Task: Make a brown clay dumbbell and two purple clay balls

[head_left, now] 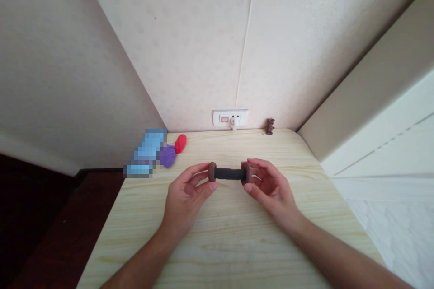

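A small toy dumbbell (230, 174), apparently of modelling clay, spans the space between my hands. It has a black bar and a thick brown disc at either end, and it lies level from left to right. My left hand (186, 194) pinches the left disc between thumb and fingers. On the other side, the thumb and fingers of my right hand (274, 189) close around the right disc. Both hands are over the middle of the pale wood-grain table (224, 244); whether the dumbbell touches the tabletop I cannot tell.
At the table's back left are a red lump (181, 143), a purple lump (167, 156) and a pixelated blue item (146, 151). A small brown bear figure (270, 126) stands by the back wall, right of a socket (222, 118) with a white plug.
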